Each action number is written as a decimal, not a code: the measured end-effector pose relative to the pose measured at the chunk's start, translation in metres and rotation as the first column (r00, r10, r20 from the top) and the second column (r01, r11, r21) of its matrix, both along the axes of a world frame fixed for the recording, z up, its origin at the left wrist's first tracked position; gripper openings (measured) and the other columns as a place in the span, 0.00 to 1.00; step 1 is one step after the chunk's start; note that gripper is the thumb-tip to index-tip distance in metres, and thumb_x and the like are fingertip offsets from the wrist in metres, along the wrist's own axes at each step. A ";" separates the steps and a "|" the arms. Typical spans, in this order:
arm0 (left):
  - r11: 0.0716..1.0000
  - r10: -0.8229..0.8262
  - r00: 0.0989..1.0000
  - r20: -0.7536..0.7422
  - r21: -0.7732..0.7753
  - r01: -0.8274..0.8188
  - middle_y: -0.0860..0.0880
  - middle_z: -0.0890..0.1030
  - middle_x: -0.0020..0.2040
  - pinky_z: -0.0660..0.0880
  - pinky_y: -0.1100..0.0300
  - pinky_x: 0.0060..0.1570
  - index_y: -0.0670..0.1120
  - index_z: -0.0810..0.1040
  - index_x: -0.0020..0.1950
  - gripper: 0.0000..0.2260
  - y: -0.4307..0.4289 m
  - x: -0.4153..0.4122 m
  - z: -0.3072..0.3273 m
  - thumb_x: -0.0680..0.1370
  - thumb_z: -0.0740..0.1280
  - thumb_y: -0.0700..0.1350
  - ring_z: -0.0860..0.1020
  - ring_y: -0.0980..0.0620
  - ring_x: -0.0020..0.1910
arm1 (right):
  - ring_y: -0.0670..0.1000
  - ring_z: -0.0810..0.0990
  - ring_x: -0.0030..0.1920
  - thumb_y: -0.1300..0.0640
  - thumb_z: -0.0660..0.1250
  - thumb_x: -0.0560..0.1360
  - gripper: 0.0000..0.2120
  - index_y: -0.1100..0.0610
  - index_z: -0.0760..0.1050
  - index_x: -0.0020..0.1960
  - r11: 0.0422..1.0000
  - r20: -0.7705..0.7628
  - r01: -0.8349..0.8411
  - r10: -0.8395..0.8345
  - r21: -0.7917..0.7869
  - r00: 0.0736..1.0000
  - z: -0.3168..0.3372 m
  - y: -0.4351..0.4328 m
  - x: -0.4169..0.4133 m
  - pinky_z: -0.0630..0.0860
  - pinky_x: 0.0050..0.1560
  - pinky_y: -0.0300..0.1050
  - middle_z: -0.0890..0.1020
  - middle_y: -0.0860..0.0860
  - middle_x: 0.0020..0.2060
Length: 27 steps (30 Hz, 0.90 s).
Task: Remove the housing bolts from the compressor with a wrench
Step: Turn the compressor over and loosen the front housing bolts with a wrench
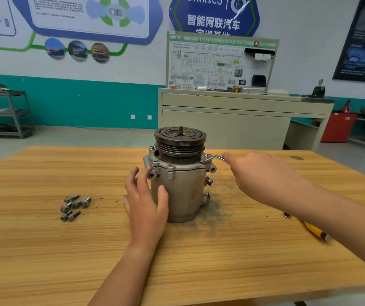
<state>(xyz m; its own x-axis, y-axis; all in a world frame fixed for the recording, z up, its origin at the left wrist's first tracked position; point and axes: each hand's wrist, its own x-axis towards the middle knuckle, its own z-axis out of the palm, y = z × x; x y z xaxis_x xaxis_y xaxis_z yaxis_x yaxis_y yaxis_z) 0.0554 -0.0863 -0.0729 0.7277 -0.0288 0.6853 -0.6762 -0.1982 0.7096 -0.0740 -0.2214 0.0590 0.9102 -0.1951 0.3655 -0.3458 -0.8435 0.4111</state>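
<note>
A grey compressor [182,191] stands upright in the middle of the wooden table [44,250], its dark grooved pulley [180,138] on top. My left hand [145,203] rests on its left side, fingers spread around the housing. A silver wrench [213,157] sits on a bolt at the right of the flange. My right hand [258,175] holds the wrench's handle, which is mostly hidden under the fingers. Several loose bolts [74,206] lie on the table to the left.
A yellow-handled tool [315,231] lies on the table at the right, partly under my right forearm. Dark grime marks the wood to the right of the compressor. A beige training bench [232,120] and a grey shelf rack [4,113] stand behind the table.
</note>
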 end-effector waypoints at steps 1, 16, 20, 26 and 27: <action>1.000 -0.001 1.000 0.002 -0.001 0.001 0.46 0.62 0.71 0.53 0.52 0.64 0.47 0.67 0.68 0.22 0.000 0.000 0.000 0.74 0.59 0.49 0.56 0.68 0.62 | 0.46 0.61 0.26 0.66 0.55 0.76 0.19 0.55 0.64 0.66 0.999 -0.023 0.003 -0.004 -0.032 1.000 0.001 0.003 0.000 0.54 0.22 0.39 0.63 0.48 0.27; 1.000 -0.013 1.000 -0.017 0.023 0.014 0.46 0.61 0.72 0.53 0.53 0.63 0.47 0.66 0.68 0.23 0.001 -0.002 0.002 0.74 0.59 0.49 0.58 0.65 0.62 | 0.48 0.61 0.23 0.58 0.52 0.78 0.16 0.62 0.64 0.65 0.938 -0.245 -0.101 0.018 -0.331 0.969 0.015 0.002 0.012 0.56 0.20 0.40 0.63 0.50 0.25; 1.000 -0.018 1.000 -0.018 0.016 0.018 0.46 0.61 0.71 0.54 0.51 0.64 0.47 0.67 0.68 0.23 0.002 -0.003 0.003 0.74 0.59 0.49 0.56 0.68 0.61 | 0.49 0.62 0.24 0.65 0.54 0.77 0.22 0.62 0.56 0.70 0.945 -0.280 -0.096 0.005 -0.313 0.960 0.018 -0.014 0.013 0.58 0.21 0.41 0.64 0.50 0.26; 0.999 -0.032 0.999 -0.019 0.004 0.033 0.46 0.61 0.71 0.53 0.52 0.64 0.47 0.67 0.68 0.23 0.001 -0.002 0.002 0.74 0.59 0.50 0.54 0.72 0.59 | 0.53 0.77 0.38 0.66 0.59 0.76 0.15 0.58 0.63 0.61 0.967 -0.115 -0.098 0.072 -0.236 0.991 0.006 -0.042 0.036 0.75 0.42 0.47 0.77 0.53 0.40; 0.999 -0.036 0.999 -0.023 0.002 0.036 0.47 0.61 0.71 0.54 0.52 0.64 0.47 0.67 0.68 0.23 0.000 -0.001 0.001 0.74 0.59 0.50 0.54 0.72 0.59 | 0.56 0.79 0.46 0.67 0.60 0.75 0.16 0.58 0.64 0.61 0.966 -0.073 -0.114 0.099 -0.233 0.992 0.000 -0.048 0.042 0.73 0.55 0.53 0.79 0.55 0.49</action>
<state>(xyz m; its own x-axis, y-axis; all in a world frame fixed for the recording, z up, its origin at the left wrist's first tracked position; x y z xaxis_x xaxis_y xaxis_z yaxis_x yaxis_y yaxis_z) 0.0541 -0.0859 -0.0718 0.7416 -0.0565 0.6685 -0.6665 -0.1760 0.7245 -0.0318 -0.2692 0.0588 0.9427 -0.0107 0.3335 -0.2279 -0.7506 0.6202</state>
